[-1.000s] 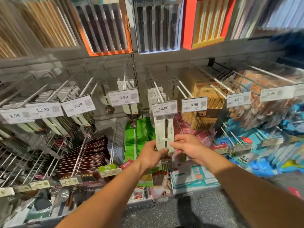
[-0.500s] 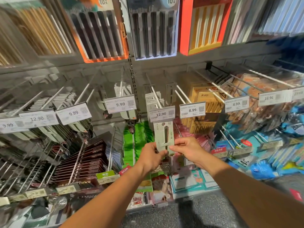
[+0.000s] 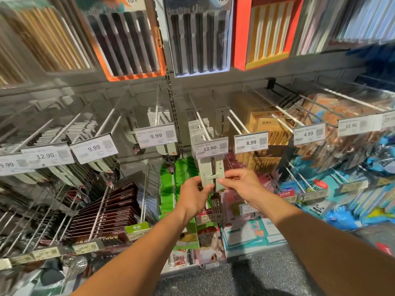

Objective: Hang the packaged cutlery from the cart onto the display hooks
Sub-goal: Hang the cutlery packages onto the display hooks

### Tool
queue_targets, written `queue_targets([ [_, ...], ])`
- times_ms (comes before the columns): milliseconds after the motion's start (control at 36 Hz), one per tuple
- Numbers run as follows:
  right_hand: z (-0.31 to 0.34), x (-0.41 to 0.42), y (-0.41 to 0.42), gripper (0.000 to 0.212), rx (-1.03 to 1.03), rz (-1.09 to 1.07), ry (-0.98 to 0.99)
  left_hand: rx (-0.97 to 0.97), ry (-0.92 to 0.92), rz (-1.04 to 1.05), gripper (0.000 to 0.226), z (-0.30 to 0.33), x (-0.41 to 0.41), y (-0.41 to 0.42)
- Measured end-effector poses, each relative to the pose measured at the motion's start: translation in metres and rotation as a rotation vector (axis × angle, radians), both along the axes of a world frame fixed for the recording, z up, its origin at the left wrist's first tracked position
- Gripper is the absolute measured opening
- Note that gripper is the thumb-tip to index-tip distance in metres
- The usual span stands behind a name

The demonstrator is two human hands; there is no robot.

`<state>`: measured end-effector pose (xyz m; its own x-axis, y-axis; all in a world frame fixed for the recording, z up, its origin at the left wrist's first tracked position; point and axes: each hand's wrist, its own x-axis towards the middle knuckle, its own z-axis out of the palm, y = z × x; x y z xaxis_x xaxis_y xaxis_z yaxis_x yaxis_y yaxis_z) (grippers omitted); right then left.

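Head view, looking forward and down at a shop display wall of white hooks, each ending in a price tag. I see both my bare arms reaching in from the bottom edge. My left hand [image 3: 192, 198] and right hand [image 3: 240, 184] meet at the middle of the wall, and together they hold one fork pack [image 3: 210, 175], a pale grey card with a metal fork fixed down its centre. The fingers of my left hand are curled round the card's left edge, thumb on the front. The fingers of my right hand pinch its right edge, thumb and forefinger on the card. The pack stands upright, its top just under the 12.90 tag [image 3: 211, 148], at the tip of the display hook [image 3: 201, 122] that already carries several like cards further back. I cannot tell whether the card's hole is on the hook. The fork's tines show below my hands.

To the right hangs an 8.99 tag [image 3: 250, 142] before yellow packs [image 3: 269, 129]. To the left hangs a 9.99 tag [image 3: 156, 136]. Green packs [image 3: 168, 184] hang below, just left of my left hand. Boxes of chopsticks [image 3: 128, 39] line the top edge of the wall. Speckled grey floor [image 3: 245, 278] shows at the bottom.
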<state>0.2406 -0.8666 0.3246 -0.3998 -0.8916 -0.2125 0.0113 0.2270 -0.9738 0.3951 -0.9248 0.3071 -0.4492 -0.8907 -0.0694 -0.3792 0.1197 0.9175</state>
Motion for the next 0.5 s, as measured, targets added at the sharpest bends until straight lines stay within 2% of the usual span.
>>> queue_targets([
  [167, -0.003, -0.001, -0.004, 0.018, -0.014, -0.005, -0.007, -0.008, 0.04, 0.007, 0.013, 0.009, 0.002, 0.0],
  [278, -0.004, 0.0, -0.007, 0.025, 0.008, 0.009, -0.023, 0.001, 0.035, 0.022, 0.029, 0.01, 0.004, 0.003],
  [333, -0.006, 0.0, -0.008, 0.026, 0.018, 0.002, -0.031, 0.007, 0.024, 0.013, 0.029, 0.01, 0.005, 0.004],
  [444, -0.008, 0.002, -0.011, 0.015, 0.031, 0.001, -0.022, -0.012, -0.03, 0.044, 0.032, 0.013, 0.003, 0.002],
  [500, -0.008, 0.001, -0.016, 0.022, 0.048, -0.006, 0.009, -0.028, -0.039, 0.051, 0.027, 0.014, 0.002, -0.002],
])
